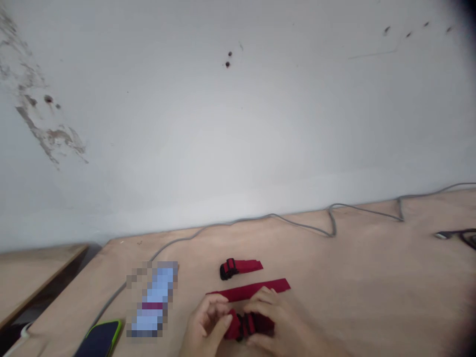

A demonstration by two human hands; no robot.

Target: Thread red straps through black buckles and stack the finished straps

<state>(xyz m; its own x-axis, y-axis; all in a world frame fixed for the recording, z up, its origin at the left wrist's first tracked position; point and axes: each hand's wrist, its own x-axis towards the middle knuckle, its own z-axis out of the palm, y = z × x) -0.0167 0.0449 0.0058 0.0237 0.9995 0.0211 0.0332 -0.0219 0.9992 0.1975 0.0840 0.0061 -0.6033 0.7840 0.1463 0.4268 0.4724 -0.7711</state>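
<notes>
At bottom centre, the left hand (208,325) and right hand (277,317) are pinching red woven webbing (233,327) with a ridged black plastic buckle (245,326).

head view: wall (208,148) moderately bright, cool grey-white; brightest over the middle and lower middle, duller toward the upper corners. illumination soft and diffuse; source out of frame, direction cannot be told. tabletop (372,277) warmer in tone, evenly lit, with weak, soft-edged shading near the hands. dark, blurry vignette at the upper right corner, running down the right edge to the lower right. left hand (204,325) and right hand (284,317) slightly soft; fine detail of the red strap (233,325) between them smeared, its dark parts merging. coarse pixel blocks mask a patch at lower left.
</notes>
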